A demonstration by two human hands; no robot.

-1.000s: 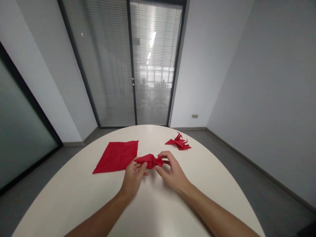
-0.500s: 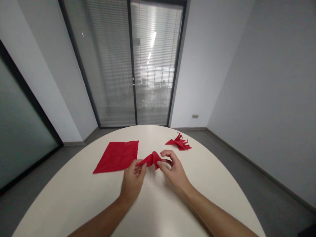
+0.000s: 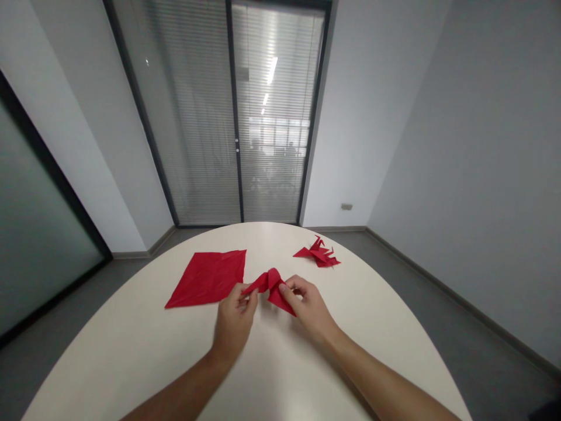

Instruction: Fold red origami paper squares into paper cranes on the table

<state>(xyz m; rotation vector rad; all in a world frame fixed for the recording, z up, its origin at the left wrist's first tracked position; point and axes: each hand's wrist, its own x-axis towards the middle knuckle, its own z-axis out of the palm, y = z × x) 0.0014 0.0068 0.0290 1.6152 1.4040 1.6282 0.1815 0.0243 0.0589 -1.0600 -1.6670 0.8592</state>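
A partly folded red paper bird [image 3: 273, 279], with a rounded hump in its middle, is held just above the table between both hands. My left hand [image 3: 236, 307] pinches its left point between thumb and fingers. On the other side, my right hand [image 3: 307, 299] grips a flap at the right, thumb on top; part of the paper is hidden behind the fingers. A triangular red tip slants down below the right thumb. Beyond my left hand lies a flat stack or sheet of red paper [image 3: 205, 278], its creases faintly visible.
Folded red paper cranes [image 3: 319, 254] lie close together at the back right of the round cream table [image 3: 272, 374]. Past the table stand a glazed partition with blinds [image 3: 272, 193] and pale walls.
My right hand has closed its fingers onto the paper, where its forefinger was raised before. The right flap now spreads down and to the right. My left hand has barely moved.
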